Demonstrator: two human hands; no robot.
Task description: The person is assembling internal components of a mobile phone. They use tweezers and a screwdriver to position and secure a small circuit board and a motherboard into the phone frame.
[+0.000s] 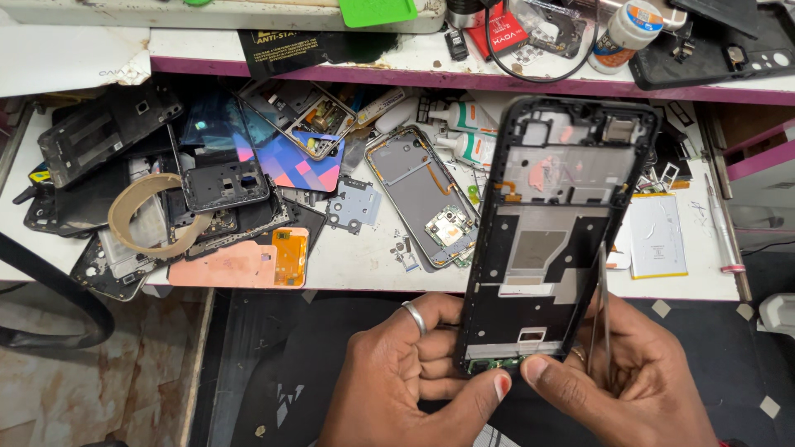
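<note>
Gripping phone frame point(553, 240), both hands (left point(414, 372), right point(638, 381), tweezers point(603, 314))

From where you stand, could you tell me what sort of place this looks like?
Most likely a phone repair bench. The hands, left hand and right hand, hold a stripped phone frame, the right also holding tweezers. The white worktable is littered with opened phones and glue bottles.
</note>
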